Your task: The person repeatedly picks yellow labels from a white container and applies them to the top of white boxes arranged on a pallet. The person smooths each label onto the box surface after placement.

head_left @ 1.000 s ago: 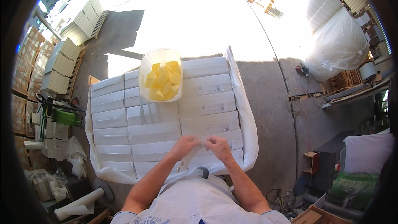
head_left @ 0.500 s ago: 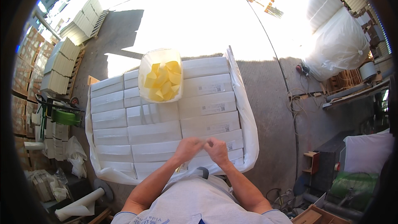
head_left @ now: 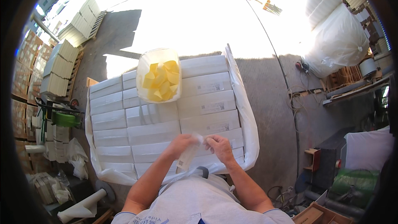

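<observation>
A white paper label strip [head_left: 188, 157] with a small printed code hangs slanting between my hands, above the near rows of white cartons [head_left: 153, 135]. My left hand [head_left: 181, 144] is closed on the strip near its upper end; its fingertips are blurred. My right hand [head_left: 219, 146] is pinched close beside it, thumb and forefinger at the strip's upper corner. Farther back on the cartons stands a translucent white plastic tub [head_left: 143, 68] holding several crumpled yellow paper pieces [head_left: 161, 81].
White plastic wrap [head_left: 248, 141] edges the carton stack. Stacked boards [head_left: 58, 68] on pallets and a green machine part [head_left: 66, 119] stand left. At right are large bagged white rolls [head_left: 340, 43], a loose cable [head_left: 296, 103] on the floor, and a wooden box [head_left: 315, 215] near me.
The label strip now shows hanging below my hands, where before it was mostly hidden. My left hand has shifted slightly left and up, and my fingertips have parted a little.
</observation>
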### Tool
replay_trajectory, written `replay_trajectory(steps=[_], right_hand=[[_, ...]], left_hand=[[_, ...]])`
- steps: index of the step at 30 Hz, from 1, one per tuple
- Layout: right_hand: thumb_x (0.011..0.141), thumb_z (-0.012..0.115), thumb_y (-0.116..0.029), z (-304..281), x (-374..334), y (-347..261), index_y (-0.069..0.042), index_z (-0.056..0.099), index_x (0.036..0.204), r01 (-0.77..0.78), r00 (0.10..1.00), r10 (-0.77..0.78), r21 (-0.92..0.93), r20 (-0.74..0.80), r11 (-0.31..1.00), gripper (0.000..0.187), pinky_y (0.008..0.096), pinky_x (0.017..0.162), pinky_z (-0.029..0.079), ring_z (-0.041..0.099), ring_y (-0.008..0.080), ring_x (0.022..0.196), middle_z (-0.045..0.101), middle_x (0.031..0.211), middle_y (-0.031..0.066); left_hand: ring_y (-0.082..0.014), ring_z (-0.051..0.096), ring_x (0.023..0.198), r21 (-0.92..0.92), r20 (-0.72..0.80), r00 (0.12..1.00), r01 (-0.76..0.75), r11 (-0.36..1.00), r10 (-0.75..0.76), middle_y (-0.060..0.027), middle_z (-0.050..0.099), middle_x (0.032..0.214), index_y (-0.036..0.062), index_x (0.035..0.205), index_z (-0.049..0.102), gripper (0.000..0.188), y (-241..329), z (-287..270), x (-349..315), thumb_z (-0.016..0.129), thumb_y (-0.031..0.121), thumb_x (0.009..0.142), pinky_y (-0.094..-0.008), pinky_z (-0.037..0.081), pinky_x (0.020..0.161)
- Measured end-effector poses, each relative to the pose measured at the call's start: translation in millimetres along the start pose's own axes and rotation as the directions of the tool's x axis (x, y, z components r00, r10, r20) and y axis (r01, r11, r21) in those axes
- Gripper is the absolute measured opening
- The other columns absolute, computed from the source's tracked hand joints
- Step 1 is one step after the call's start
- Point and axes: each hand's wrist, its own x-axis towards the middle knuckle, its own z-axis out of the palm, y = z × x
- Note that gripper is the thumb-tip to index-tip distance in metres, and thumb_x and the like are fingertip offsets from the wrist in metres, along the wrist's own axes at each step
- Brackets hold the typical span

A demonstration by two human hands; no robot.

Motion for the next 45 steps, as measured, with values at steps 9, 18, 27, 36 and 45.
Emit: replay_trajectory(steps=[9, 18, 27, 36, 45], right_hand=[[0.087, 0.065, -0.017, 3.6, -0.6, -14.9, -0.002, 0.073, 0.095, 0.047, 0.999, -0.049, -0.254, 0.0, 0.966, 0.019, 0.0222, 0.059, 0.045, 0.06, 0.0061, 0.067, 0.07, 0.078, 0.0021], [0.085, 0.066, -0.019, 1.3, 8.3, 2.2, -0.003, 0.073, 0.094, 0.189, 0.977, -0.211, -0.537, 0.022, 0.822, 0.02, 0.0258, 0.061, 0.049, 0.063, 0.0093, 0.065, 0.07, 0.073, 0.0057], [0.088, 0.063, -0.017, -2.5, 12.1, 5.0, 0.002, 0.07, 0.096, 0.004, 0.999, 0.003, -0.187, 0.037, 0.982, 0.021, 0.0246, 0.058, 0.049, 0.063, 0.0101, 0.064, 0.071, 0.078, 0.0071], [0.086, 0.066, -0.014, 8.1, 2.4, -12.4, 0.002, 0.068, 0.093, 0.102, 0.987, -0.129, -0.239, -0.1, 0.966, 0.017, 0.0257, 0.06, 0.049, 0.063, 0.0109, 0.067, 0.07, 0.078, 0.0058], [0.083, 0.072, -0.014, 19.3, -0.9, -4.2, -0.002, 0.07, 0.094, 0.349, 0.865, -0.486, -0.547, -0.123, 0.761, 0.016, 0.0297, 0.066, 0.052, 0.065, 0.016, 0.072, 0.07, 0.082, 0.0091]], left_hand=[[-0.0122, 0.06, 0.067, 0.169, -0.081, 0.995, -0.045, 0.985, 0.06, -0.0037, 0.064, 0.081, 0.0041, 0.1, 0.068, 0.024, -3.4, -2.8, 3.7, 0.065, 0.026, 0.092, -0.0291, 0.048, 0.057], [-0.0091, 0.057, 0.066, 0.481, -0.056, 0.953, -0.237, 0.844, 0.299, -0.0014, 0.066, 0.08, 0.0042, 0.104, 0.071, 0.023, -0.8, 5.1, -3.9, 0.063, 0.022, 0.093, -0.0267, 0.048, 0.059], [-0.0123, 0.061, 0.066, 0.19, 0.007, 0.997, -0.075, 0.979, 0.075, -0.0043, 0.065, 0.082, 0.0045, 0.102, 0.068, 0.026, 6.0, -2.1, -2.7, 0.065, 0.028, 0.091, -0.0287, 0.049, 0.058], [-0.0135, 0.063, 0.066, -0.135, 0.038, 0.999, 0.003, 0.991, 0.003, -0.0039, 0.066, 0.083, 0.0064, 0.102, 0.066, 0.024, 9.7, -3.4, -4.5, 0.066, 0.027, 0.091, -0.0299, 0.051, 0.056], [-0.0074, 0.056, 0.069, 0.247, -0.14, 0.947, -0.248, 0.937, 0.288, -0.0007, 0.066, 0.083, 0.0024, 0.098, 0.069, 0.021, 3.5, 14.5, -5.9, 0.064, 0.022, 0.094, -0.0266, 0.047, 0.06]])
